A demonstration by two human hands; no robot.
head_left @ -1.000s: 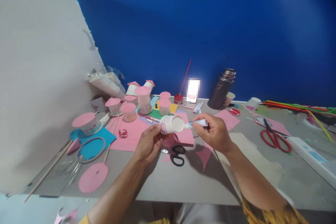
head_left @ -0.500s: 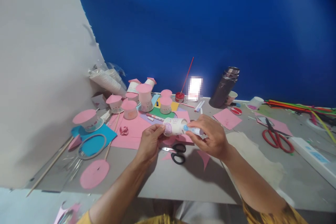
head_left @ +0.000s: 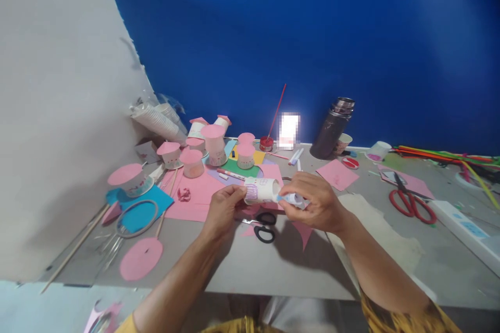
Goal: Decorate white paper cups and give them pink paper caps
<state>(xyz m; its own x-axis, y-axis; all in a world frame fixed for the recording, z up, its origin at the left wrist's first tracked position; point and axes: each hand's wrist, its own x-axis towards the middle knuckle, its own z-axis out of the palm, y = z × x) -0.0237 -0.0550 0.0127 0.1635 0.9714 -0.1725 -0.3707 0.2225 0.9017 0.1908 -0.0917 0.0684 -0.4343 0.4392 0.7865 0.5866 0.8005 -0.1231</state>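
1. White paper cup with purple drawing [head_left: 263, 190]: long axis nine-to-three o'clock, left fingers [head_left: 235, 194] pinching its nine-o'clock end.
2. Right fingers [head_left: 294, 188] grip a slim white-and-blue tube [head_left: 291, 199] at the cup's three-o'clock rim (contact unclear).

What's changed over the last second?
The left hand has turned the paper cup, so its round end faces the camera less and more of the drawn side shows. The right hand has tilted the marker and shifted it slightly toward the person. Nothing was taken or let go. The black-handled scissors and pink-topped cups stayed put.
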